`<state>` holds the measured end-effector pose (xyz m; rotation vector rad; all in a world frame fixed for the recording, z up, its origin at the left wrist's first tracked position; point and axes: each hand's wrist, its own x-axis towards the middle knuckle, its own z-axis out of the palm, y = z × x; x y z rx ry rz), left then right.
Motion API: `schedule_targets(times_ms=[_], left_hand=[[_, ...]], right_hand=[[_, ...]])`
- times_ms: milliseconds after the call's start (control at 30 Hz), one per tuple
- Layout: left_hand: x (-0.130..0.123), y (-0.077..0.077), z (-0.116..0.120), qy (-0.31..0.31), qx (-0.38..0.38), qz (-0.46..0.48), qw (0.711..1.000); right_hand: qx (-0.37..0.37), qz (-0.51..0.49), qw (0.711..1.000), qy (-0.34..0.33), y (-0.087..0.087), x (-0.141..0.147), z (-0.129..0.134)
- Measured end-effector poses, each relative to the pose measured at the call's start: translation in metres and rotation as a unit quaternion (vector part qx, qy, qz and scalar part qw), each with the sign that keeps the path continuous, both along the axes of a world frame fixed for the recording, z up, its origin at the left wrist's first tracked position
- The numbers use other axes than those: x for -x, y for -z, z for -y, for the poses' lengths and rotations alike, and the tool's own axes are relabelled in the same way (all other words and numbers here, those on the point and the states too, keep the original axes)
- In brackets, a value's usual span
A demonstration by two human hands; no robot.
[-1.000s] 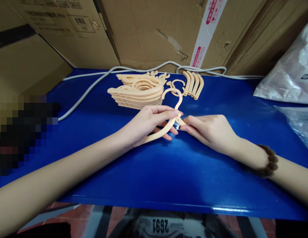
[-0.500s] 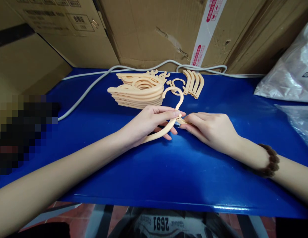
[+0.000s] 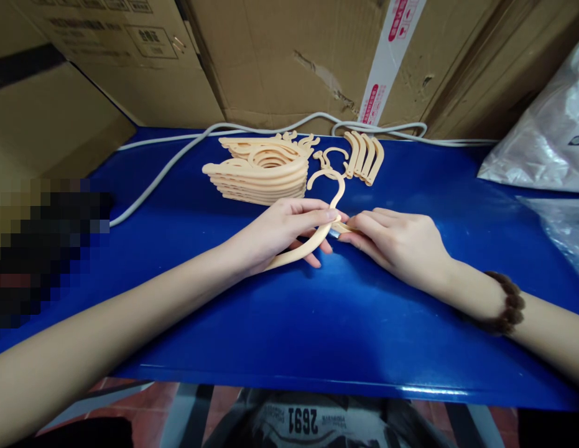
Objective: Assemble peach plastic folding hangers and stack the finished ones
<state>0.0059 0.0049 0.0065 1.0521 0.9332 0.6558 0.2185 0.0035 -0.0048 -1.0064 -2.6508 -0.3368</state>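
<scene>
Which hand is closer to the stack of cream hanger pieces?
Left. The left hand is just in front of the stack; the right hand is farther off, to its right.

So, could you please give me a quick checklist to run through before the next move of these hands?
1. Left hand gripping near the base of the cream hook: ok, thumb pressed there.
2. Right hand holding the short cream piece: ok, pinched between thumb and fingers.
3. Piece fully joined to the curved arm: cannot tell, fingers cover the meeting point.
4. Loose curved pieces in sight: ok, four lie beyond the hands.
5. White cable away from both hands: ok, it runs behind the stack.
</scene>
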Motion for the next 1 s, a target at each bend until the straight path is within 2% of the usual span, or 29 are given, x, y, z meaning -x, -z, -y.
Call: schedule_targets(times_ms=[1000], left_hand=[[-0.0009,0.0001,-0.0004,0.000,-0.023,-0.033,0.999]], right_hand=[[0.023,0.005,1.000,-0.005,-0.0007,-0.0009,0.0006]])
